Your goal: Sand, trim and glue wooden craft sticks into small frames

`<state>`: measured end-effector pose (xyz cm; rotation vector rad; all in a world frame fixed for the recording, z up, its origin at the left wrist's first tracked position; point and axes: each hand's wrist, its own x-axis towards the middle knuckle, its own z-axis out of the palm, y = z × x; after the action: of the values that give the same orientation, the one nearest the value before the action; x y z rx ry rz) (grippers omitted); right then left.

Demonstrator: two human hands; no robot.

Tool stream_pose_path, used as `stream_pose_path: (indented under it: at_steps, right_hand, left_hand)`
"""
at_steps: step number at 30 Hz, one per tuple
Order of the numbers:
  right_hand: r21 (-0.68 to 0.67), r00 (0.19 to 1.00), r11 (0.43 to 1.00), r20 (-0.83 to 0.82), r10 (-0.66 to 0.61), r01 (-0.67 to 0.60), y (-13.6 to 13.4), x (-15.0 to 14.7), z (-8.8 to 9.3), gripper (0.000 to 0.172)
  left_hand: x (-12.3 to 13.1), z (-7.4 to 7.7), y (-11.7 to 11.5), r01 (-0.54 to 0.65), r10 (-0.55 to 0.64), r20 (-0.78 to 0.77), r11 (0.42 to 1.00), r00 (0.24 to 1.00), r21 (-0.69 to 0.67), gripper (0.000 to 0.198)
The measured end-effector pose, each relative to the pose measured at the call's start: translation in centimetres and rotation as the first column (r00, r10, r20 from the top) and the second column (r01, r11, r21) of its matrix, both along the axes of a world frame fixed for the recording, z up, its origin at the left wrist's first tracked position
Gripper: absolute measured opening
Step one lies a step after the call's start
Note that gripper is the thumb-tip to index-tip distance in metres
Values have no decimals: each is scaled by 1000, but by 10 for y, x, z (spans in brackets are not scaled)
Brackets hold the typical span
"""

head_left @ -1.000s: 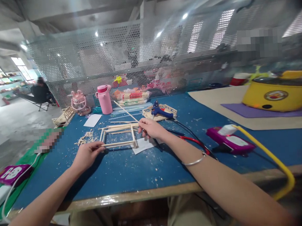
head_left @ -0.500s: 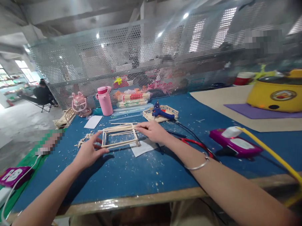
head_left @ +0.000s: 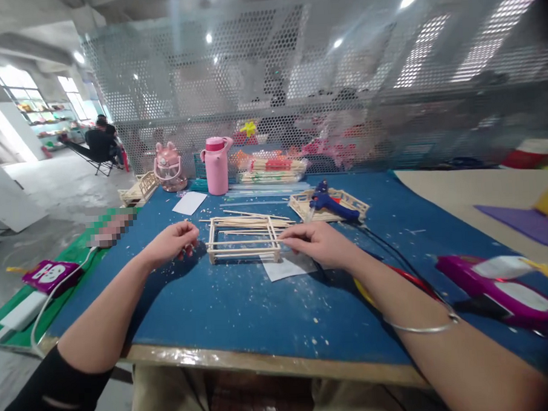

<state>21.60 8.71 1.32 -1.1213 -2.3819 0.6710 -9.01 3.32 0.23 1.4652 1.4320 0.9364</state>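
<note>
A small box-shaped frame of pale wooden sticks (head_left: 244,253) stands on the blue tabletop. My right hand (head_left: 318,243) has its thumb and fingers pinched at the frame's right end; the exact grip is hard to see. To the left of the frame, apart from it, my left hand (head_left: 173,241) is closed with its fingertips pressed together, and whatever they may hold cannot be made out. Loose wooden sticks (head_left: 256,221) lie just behind the frame. Partly under its right end is a white paper (head_left: 288,268).
Behind my right hand a blue glue gun (head_left: 332,204) rests on a wooden stick tray (head_left: 360,203), its cord trailing right. A pink bottle (head_left: 217,168) and a clear pink cup (head_left: 170,170) stand at the back. Purple power strips (head_left: 505,292) sit on the right and left.
My left hand has let go of the frame's left end and drawn away, its fingers closing. The frame has turned to face me more squarely. The view has swung right-to-left, shifting everything rightward.
</note>
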Motion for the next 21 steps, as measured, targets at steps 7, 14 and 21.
stream_pose_path:
  at_steps: [7, 14, 21]
  right_hand:
    - [-105, 999, 994, 37, 13, -9, -3, -1, 5, 24]
    - [-101, 999, 995, 53, 6, 0, -4, 0, 7, 24]
    - [-47, 998, 999, 69, 2, 2, -4, 1, 8, 23]
  left_hand:
    - [7, 3, -2, 62, 14, 357, 978, 934, -199, 46]
    - [11, -1, -4, 98, 12, 422, 966, 906, -239, 76]
    - [15, -1, -4, 44, 86, 441, 960, 893, -276, 76]
